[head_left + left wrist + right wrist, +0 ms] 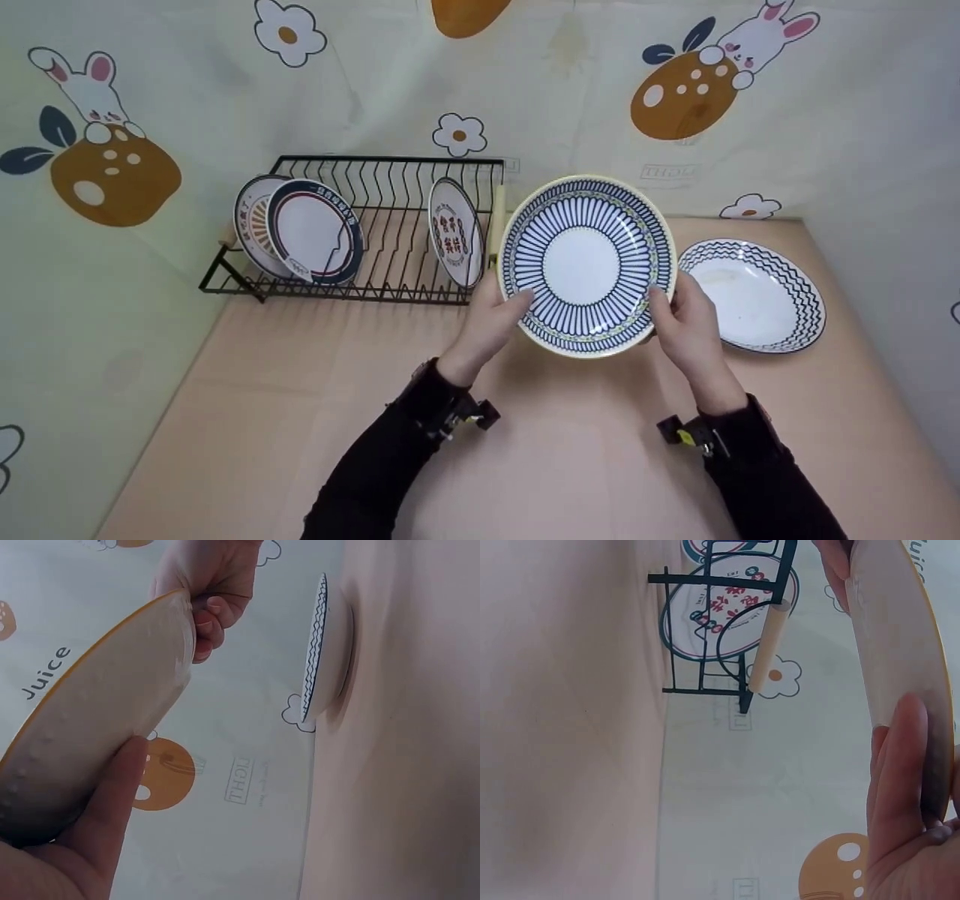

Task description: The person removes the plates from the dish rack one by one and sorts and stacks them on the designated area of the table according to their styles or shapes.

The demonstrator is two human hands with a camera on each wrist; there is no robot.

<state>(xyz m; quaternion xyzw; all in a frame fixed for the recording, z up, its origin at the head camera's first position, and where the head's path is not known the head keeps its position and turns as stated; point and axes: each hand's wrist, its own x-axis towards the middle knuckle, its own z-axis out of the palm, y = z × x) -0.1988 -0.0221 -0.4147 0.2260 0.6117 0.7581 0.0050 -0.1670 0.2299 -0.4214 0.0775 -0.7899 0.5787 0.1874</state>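
Both hands hold up a round plate (581, 266) with a yellow rim and a blue radiating petal pattern, its face toward the head camera. My left hand (487, 322) grips its lower left edge, thumb on the front. On the lower right edge, my right hand (686, 330) grips the same way. In the left wrist view, the plate's pale underside (112, 690) shows, with fingers beneath it. To the right, a white plate (757, 300) with a black wavy border lies on the table, just beyond the right hand.
A black wire dish rack (390, 296) with wooden handles stands at the back left. Two plates lean in its left part, the front one dark-rimmed (315, 232). A plate with red characters (455, 232) stands near its right end. Patterned cloth (570, 97) hangs behind the table (300, 390).
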